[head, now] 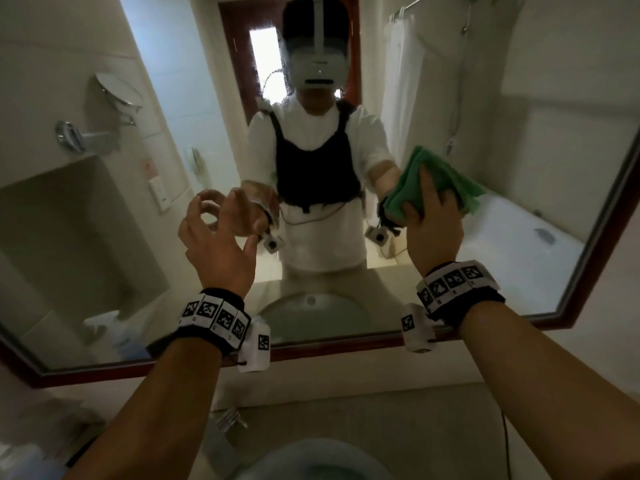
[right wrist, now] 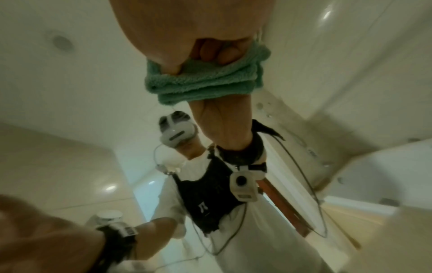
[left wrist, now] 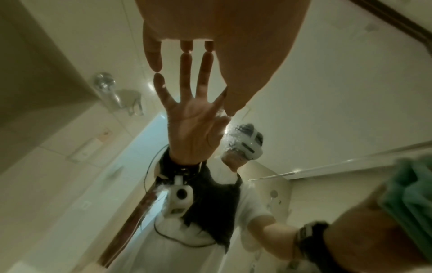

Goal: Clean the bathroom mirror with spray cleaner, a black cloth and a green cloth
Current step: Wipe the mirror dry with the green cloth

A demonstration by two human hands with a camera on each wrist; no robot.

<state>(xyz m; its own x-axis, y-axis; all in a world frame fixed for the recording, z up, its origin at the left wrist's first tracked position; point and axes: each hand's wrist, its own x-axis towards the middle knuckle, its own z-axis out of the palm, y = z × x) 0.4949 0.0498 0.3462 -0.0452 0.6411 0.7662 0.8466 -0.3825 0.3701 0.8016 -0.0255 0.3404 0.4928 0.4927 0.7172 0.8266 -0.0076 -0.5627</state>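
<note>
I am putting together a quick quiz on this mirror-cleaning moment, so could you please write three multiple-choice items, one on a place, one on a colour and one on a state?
1. Where is the cloth?
A. On the counter
B. In the right hand, against the mirror
C. Over the tap

2. What colour is the cloth in use?
A. Black
B. White
C. Green

3. How is the left hand?
A. Empty, fingertips on the glass
B. Gripping a spray bottle
C. Holding a second cloth

Answers:
1 B: the right hand presses the folded green cloth to the mirror.
2 C: its pile is plainly green.
3 A: the left hand holds nothing, and its fingertips meet their reflection.
</note>
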